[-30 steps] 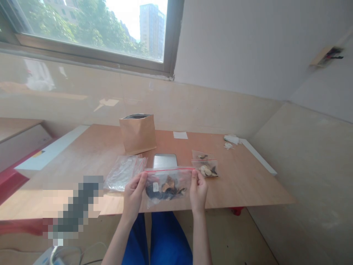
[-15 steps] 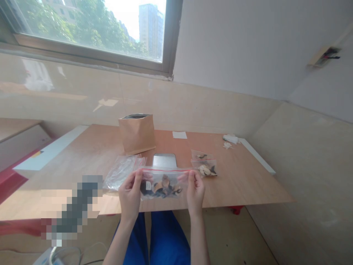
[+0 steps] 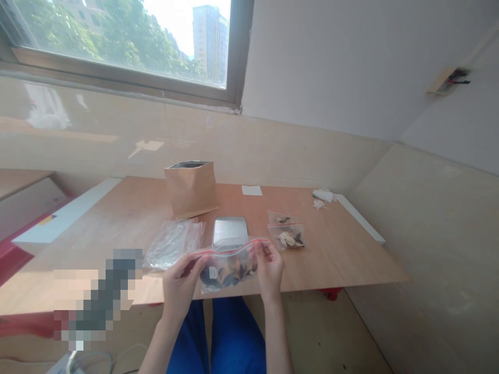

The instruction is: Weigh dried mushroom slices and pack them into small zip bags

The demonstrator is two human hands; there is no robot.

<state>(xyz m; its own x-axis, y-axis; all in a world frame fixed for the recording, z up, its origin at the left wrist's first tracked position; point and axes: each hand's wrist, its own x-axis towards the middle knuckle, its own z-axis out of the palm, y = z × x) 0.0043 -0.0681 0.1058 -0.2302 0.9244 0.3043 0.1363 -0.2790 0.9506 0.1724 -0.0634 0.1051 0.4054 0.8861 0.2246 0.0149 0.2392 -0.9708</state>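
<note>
A clear zip bag (image 3: 230, 266) with a red seal strip holds dark and tan dried pieces and a small white label. My left hand (image 3: 180, 284) grips its left end and my right hand (image 3: 268, 270) pinches its right end, both closed on the bag. It hangs just above the near edge of the wooden table (image 3: 343, 254), sagging in the middle.
On the table lie a stack of empty zip bags (image 3: 173, 241), a small silver scale (image 3: 230, 230), two filled zip bags (image 3: 287, 235), an open brown paper pouch (image 3: 191, 188), a white slip (image 3: 251, 190) and white scraps (image 3: 323, 196). A blurred patch covers the lower left.
My hands have come closer together and slightly lower, so the bag, held taut and flat before, now bows and tilts.
</note>
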